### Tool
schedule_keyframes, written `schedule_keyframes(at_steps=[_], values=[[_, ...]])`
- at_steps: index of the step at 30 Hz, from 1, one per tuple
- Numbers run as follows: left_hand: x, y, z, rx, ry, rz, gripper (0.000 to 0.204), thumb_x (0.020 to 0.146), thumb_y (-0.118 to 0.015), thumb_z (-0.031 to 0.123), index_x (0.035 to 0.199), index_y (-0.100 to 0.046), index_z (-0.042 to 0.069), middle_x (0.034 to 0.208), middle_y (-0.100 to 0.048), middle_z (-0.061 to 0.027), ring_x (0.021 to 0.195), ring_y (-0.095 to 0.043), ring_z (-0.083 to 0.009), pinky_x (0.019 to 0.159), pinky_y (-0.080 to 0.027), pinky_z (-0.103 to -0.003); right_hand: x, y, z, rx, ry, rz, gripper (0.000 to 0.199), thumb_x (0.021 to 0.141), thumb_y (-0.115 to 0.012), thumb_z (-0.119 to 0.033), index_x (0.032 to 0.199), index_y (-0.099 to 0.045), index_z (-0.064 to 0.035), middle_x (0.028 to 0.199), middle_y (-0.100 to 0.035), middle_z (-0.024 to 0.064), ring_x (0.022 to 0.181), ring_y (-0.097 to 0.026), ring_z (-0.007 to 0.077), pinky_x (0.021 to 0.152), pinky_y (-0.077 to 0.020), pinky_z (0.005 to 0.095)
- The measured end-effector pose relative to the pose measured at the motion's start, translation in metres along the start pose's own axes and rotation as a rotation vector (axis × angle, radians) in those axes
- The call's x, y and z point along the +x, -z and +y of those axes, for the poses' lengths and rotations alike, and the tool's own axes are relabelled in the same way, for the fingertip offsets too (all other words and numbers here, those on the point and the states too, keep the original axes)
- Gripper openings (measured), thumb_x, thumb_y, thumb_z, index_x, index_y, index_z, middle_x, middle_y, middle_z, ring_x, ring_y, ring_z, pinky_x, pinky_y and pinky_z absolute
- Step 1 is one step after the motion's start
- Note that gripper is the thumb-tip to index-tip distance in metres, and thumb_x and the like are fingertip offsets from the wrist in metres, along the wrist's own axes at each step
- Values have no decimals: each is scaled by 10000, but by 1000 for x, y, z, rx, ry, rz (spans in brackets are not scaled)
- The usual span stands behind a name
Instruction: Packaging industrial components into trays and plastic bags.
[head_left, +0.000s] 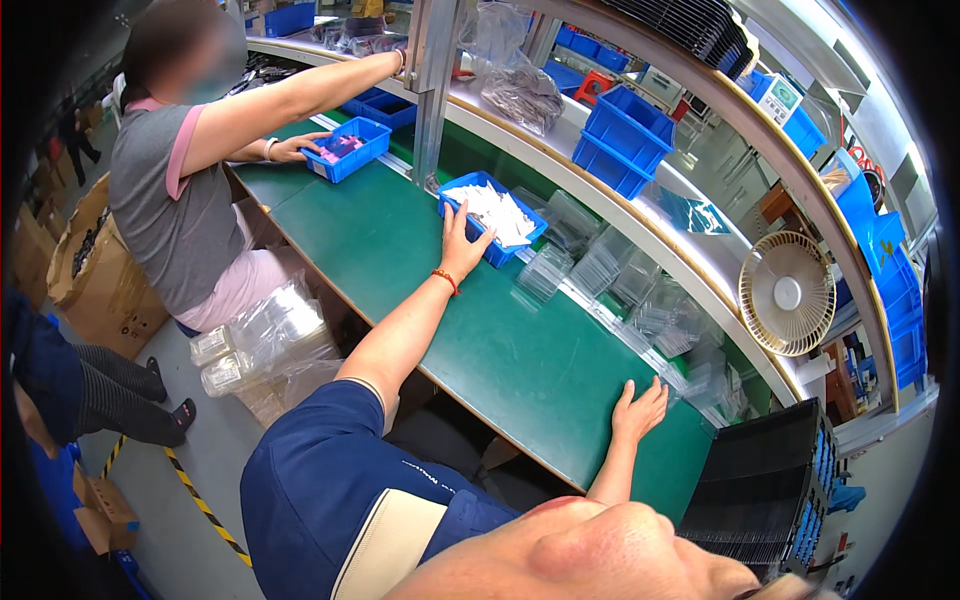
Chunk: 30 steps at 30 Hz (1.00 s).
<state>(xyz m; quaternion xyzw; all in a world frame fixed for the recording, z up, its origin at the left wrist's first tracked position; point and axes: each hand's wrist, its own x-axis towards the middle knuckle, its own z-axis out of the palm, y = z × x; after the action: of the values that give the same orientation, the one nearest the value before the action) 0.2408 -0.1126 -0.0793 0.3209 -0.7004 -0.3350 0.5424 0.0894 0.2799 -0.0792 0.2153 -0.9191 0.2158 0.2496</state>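
Observation:
My left hand (463, 245) is at the near side of a blue bin (497, 258), its fingers and thumb spread along the near rim and gripping it. White flat pieces (493, 212) fill the bin in a loose heap. My right hand (640, 408) rests at the far edge of the green tabletop (500, 345), fingers apart and nothing in them. Close to it lie clear plastic trays (665, 325), stacked in a row along the table's back edge; some are hard to tell apart.
At the left, a co-worker (200, 150) has one hand on a blue bin (365, 135) of pink pieces. A metal post (430, 120) stands between us. Black trays (750, 480) are stacked at the right end. A fan (787, 293) and blue bins (625, 140) are behind the table.

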Motion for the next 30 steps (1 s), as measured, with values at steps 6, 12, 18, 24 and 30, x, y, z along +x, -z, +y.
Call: schedule_keyframes(at_steps=[6,12,18,24,30], values=[[2,-5,-8,48,-15,74,786,741,-706,346,1353,-313,50,1386,-234,-284,1303,-255,-374,1054,-259,-408,1,0,-1,13,-11,4,558,816,-598,-311,1268,-408,-45,1307,-371,238,1210,-355,376,1014,-252,470],[2,-4,-13,44,21,106,807,718,-714,366,1335,-313,36,1341,-280,-269,1255,-302,-398,1037,-275,-436,3,-2,1,36,-34,-19,548,815,-595,-314,1259,-416,-47,1300,-381,235,1207,-358,382,1010,-260,477],[-3,-6,-12,46,34,111,806,706,-705,403,1322,-339,35,1351,-283,-275,1260,-300,-398,1038,-274,-438,1,-2,9,32,10,-35,534,816,-589,-316,1242,-432,-36,1280,-401,226,1191,-378,375,1000,-277,472],[-6,-6,-5,22,60,106,806,691,-702,374,1322,-340,28,1369,-263,-310,1260,-304,-426,1044,-269,-446,0,1,6,26,21,-71,525,804,-617,-296,1217,-445,-21,1255,-416,227,1164,-395,382,987,-295,464],[-3,-10,-10,-8,65,127,824,671,-712,372,1326,-333,47,1367,-268,-308,1262,-296,-429,1038,-282,-444,0,-7,1,-95,57,-14,536,805,-616,-296,1203,-433,12,1243,-400,260,1144,-393,415,980,-299,491]])
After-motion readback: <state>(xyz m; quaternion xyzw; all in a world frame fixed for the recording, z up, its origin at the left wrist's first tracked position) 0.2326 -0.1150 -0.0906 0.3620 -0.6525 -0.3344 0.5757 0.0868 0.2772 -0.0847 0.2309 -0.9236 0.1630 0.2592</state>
